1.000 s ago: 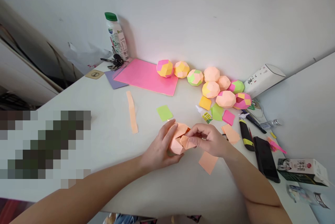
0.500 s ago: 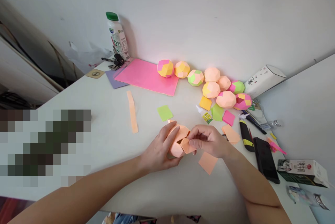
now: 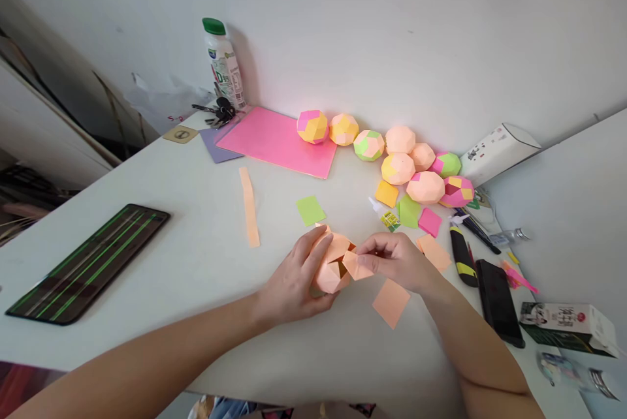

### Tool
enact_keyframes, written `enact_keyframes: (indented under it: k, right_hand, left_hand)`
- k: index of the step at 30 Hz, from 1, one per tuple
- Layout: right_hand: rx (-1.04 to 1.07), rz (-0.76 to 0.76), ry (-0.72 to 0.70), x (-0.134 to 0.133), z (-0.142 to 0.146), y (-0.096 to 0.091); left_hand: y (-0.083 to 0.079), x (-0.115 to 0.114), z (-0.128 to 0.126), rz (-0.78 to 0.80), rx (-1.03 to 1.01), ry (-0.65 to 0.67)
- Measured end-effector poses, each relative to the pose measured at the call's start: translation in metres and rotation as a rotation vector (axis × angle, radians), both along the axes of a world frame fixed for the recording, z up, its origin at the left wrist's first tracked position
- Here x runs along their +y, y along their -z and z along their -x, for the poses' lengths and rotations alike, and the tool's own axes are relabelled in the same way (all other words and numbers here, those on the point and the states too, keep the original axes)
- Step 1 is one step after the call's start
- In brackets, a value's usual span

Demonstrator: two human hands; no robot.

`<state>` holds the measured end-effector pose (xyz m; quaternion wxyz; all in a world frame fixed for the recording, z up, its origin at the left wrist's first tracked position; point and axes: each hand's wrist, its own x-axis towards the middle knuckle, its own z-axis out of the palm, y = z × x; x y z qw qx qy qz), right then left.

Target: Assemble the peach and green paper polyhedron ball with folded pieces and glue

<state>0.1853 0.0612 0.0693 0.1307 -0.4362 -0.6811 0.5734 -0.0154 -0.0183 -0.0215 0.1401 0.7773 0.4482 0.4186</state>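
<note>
A peach faceted paper ball (image 3: 331,277) with an opening in its right side sits in my left hand (image 3: 296,279), whose fingers wrap over its top and left. Beside that opening, my right hand (image 3: 396,263) pinches a small peach paper piece (image 3: 355,266) between thumb and fingers. Whether the piece touches the ball's edge I cannot tell. A peach paper square (image 3: 392,303) lies just below my right hand, and a green paper square (image 3: 311,210) lies beyond the ball. More peach paper pieces (image 3: 434,253) rest to the right.
Several finished paper balls (image 3: 398,169) line the wall, one on pink card (image 3: 274,141). A glue tube (image 3: 390,219), cutter (image 3: 462,256), phone (image 3: 498,301) and milk carton (image 3: 568,326) lie right. A tablet-like screen (image 3: 88,265), peach strip (image 3: 249,210) and bottle (image 3: 226,73) are left.
My right hand has drawn the small paper piece slightly away from the ball, so the opening shows wider. My left hand keeps its hold. The view has shifted slightly.
</note>
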Motion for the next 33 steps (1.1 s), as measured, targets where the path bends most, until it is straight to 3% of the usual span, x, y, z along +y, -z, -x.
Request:
enact_keyframes:
  k: [6,33]
  right_hand:
    - [0.071,0.245,-0.024,0.0034,0.0015,0.0048]
    - [0.027,0.289,-0.077,0.0064,0.0011,0.0045]
  left_hand:
    - [-0.0014,-0.0009,0.0031,-0.008,-0.006,0.000]
    - [-0.0058,-0.0026,0.0019,-0.049,0.002,0.031]
